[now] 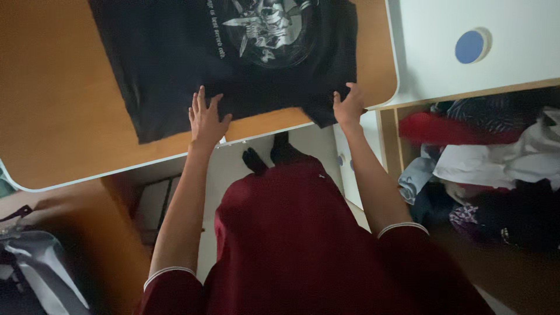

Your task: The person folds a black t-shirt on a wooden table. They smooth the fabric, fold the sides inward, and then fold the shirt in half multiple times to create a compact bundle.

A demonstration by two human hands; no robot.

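Orange-topped surface carries a black printed T-shirt, spread flat just beyond both hands, its long axis running side to side. Left hand lies flat, fingers spread, on the shirt's near edge; right hand pinches its near right corner, about equally close.

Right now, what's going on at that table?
A person stands at a wooden table with a black printed T-shirt spread flat on it. The left hand lies flat on the shirt's near edge, fingers spread. The right hand grips the near right corner, which hangs over the table edge. A heap of clothes sits in an open compartment to the right.
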